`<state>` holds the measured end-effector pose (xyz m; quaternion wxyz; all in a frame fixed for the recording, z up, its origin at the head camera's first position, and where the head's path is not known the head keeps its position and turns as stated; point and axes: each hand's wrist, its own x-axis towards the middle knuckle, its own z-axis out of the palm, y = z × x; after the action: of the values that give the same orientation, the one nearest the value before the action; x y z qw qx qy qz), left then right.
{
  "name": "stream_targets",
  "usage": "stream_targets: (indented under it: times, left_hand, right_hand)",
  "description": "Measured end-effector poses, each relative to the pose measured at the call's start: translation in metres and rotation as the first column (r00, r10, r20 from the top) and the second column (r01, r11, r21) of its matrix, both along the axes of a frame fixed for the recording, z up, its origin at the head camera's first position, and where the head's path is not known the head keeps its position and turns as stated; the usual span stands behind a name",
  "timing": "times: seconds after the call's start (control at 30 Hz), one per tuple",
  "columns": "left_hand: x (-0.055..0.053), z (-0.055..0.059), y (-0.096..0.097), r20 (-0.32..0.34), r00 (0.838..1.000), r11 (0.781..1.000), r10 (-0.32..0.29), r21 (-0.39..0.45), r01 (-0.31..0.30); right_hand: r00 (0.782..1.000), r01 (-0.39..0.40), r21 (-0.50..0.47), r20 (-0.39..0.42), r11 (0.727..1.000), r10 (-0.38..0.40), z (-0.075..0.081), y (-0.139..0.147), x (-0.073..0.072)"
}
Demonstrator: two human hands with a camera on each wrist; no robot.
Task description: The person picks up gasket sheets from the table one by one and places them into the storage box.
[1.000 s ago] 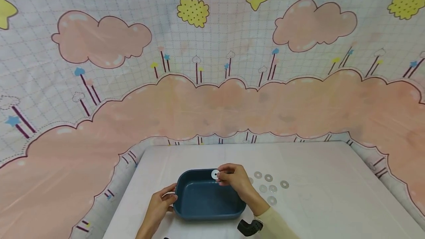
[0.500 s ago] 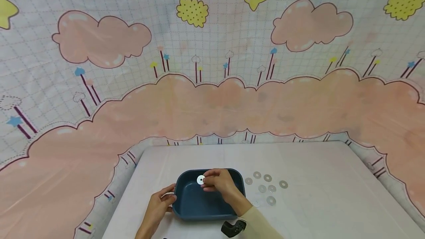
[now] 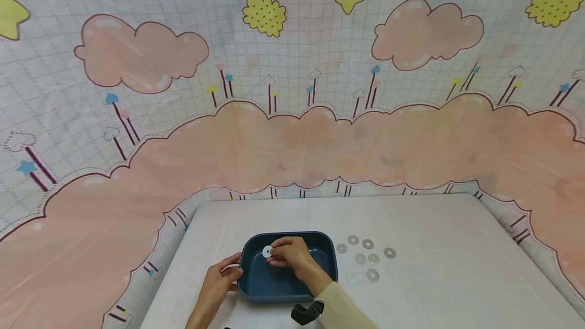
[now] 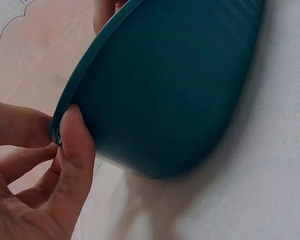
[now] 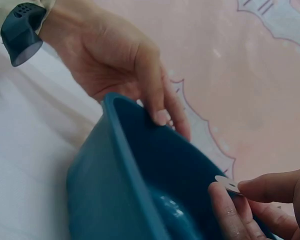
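Observation:
A dark blue rectangular plastic basin [image 3: 279,288] stands on the white table in the head view. My left hand [image 3: 217,283] grips its left end, and the left wrist view shows the thumb [image 4: 76,142] pressed to the wall just under the rim. Over the inside of the basin, my right hand [image 3: 293,258] pinches a flat metal washer [image 3: 267,252] between thumb and fingers. In the right wrist view that washer [image 5: 227,183] is held level with the rim, apart from the basin floor. No other washer shows in the visible part of the basin.
Several flat round washers [image 3: 372,275] lie scattered on the table right of the basin. A patterned cloth [image 3: 292,151] with clouds and stars hangs behind the white table [image 3: 434,278]. A black strapped device [image 3: 307,313] sits on the right wrist.
My right hand has moved left and slightly down over the basin, carrying the washer from near the back rim. The left hand keeps its grip on the basin's left end.

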<state>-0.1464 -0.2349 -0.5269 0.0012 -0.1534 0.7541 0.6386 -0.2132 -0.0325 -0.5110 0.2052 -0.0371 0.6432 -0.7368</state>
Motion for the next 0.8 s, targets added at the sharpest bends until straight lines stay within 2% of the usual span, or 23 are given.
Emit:
stream_targets:
  times: [0.23,0.37,0.6,0.8]
  left_hand:
    - [-0.003,0.000,0.000,0.002,1.000,1.000,0.001,-0.004,-0.001]
    - [-0.004,0.000,0.001,0.000,1.000,1.000,0.004,0.000,-0.004]
    - [-0.001,-0.001,0.003,0.014,1.000,1.000,0.009,0.002,-0.009]
    - [-0.001,0.000,0.003,0.011,1.000,1.000,0.008,0.006,-0.008]
  right_hand:
    - [0.999,0.021,0.072,-0.025,0.997,-0.019,-0.006,-0.006,-0.002]
    - [1.000,0.015,0.076,-0.023,0.997,-0.014,-0.005,-0.006,-0.003]
    - [0.999,0.020,0.071,-0.030,0.997,-0.018,-0.009,-0.003,-0.002]
    - [0.997,0.023,0.063,-0.075,0.998,-0.018,0.004,0.001,0.001]
